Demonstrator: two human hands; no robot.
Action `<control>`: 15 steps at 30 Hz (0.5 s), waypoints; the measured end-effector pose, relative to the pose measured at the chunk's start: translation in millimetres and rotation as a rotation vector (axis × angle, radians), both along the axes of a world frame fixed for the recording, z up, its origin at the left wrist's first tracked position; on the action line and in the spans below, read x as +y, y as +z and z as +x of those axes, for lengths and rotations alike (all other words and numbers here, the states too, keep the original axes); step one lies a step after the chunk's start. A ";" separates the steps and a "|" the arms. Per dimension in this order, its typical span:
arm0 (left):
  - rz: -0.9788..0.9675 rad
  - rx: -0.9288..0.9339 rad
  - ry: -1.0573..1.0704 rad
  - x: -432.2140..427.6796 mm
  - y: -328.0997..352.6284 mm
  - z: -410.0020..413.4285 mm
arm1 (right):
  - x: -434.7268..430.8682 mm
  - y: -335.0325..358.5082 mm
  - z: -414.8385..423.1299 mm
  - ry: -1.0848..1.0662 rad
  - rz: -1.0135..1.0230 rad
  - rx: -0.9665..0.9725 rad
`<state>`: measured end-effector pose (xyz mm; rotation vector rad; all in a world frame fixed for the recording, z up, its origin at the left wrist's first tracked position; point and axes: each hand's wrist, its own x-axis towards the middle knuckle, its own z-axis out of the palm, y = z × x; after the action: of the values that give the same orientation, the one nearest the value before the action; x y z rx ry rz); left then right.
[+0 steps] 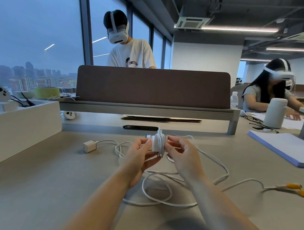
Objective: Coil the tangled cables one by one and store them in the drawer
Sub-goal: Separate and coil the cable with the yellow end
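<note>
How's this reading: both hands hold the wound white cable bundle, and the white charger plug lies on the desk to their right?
Wrong side: the head view shows the white charger plug on the desk to the left of the hands. The left hand and right hand do hold the wound white cable bundle.

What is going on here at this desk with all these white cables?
A person is coiling cables at a desk. The left hand and the right hand together hold a tightly wound white cable bundle above the desk. Loose white cables lie tangled below the hands; one leads to a white plug at the left. A yellow-tipped cable lies at the right. A white box stands at the left. The bundle is not yet put away.
</note>
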<state>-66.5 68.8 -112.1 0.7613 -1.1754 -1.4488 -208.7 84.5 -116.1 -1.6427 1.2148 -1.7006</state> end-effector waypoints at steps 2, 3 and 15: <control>-0.044 -0.031 0.015 1.1 3.4 1.3 | 2.0 2.6 0.2 0.008 0.008 -0.053; -0.070 -0.058 0.035 1.9 5.9 3.4 | 2.5 4.8 2.1 0.012 0.005 -0.067; -0.170 -0.293 0.385 36.3 22.8 85.8 | 14.9 23.9 83.8 0.212 0.041 -0.049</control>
<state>19.2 105.1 -89.4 1.0392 -1.2695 -0.9288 -124.9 99.4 -92.2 -1.6330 1.0073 -1.5657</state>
